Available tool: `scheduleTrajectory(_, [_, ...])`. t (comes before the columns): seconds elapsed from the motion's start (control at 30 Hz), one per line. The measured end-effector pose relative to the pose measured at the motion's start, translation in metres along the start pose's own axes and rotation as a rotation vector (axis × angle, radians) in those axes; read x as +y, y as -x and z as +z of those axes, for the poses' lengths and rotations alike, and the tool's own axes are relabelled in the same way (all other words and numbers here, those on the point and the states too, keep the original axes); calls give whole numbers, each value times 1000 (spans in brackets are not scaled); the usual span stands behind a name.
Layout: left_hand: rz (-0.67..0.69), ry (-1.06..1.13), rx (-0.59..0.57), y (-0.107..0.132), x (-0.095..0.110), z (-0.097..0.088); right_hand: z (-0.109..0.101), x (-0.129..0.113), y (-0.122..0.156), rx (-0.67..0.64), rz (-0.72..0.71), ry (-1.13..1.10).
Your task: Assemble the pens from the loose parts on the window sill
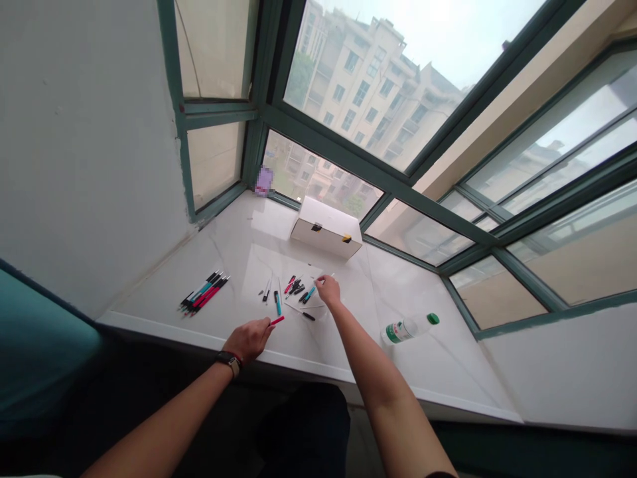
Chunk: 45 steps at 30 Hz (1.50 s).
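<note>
My left hand [250, 338] is closed around a short red pen barrel [277, 320], whose end sticks out past the fingertips above the front of the white sill. Farther in, the fingers of my right hand [329, 291] are pinched together; whatever is between them is too small to make out. Just left of that hand lie loose pen parts: a blue barrel [309, 295], a small heap of black and red pieces [294, 287], and thin refills. Nearer my left hand are another blue barrel [277, 303] and a black piece with a thin rod [308, 316].
Several black, blue and red pens [205, 293] lie side by side at the left. A white box [326, 229] stands at the back against the window. On the right a clear bottle with a green cap [409, 328] lies on its side. The sill's front edge [164, 324] runs before me.
</note>
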<state>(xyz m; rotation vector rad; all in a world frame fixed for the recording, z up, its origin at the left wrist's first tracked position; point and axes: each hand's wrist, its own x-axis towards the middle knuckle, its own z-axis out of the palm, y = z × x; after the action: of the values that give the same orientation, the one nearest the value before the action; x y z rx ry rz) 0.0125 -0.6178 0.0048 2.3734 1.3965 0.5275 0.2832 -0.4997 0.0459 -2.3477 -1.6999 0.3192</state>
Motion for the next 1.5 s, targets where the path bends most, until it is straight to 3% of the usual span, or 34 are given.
scheduleTrajectory(0.23, [-18,19,-32,-3,0,-1,8,-15,-44,-163,17,152])
scheduleTrajectory(0.5, [5,7,-35,-2,0,-1,10,-8,-54,-202,1,175])
scheduleTrajectory(0.73, [-5,17,-31,-3,-1,0,5,-7,-62,-235,-143,275])
scheduleTrajectory(1.07, [-16,28,-25,-2,-1,1,1,-16,-63,-297,-222,344])
scheduleTrajectory(1.3, [-18,13,-26,-3,1,-1,-10,-29,-34,-295,-278,336])
scheduleTrajectory(1.5, [-23,45,-20,-1,2,-4,-38,-48,43,-392,-667,284])
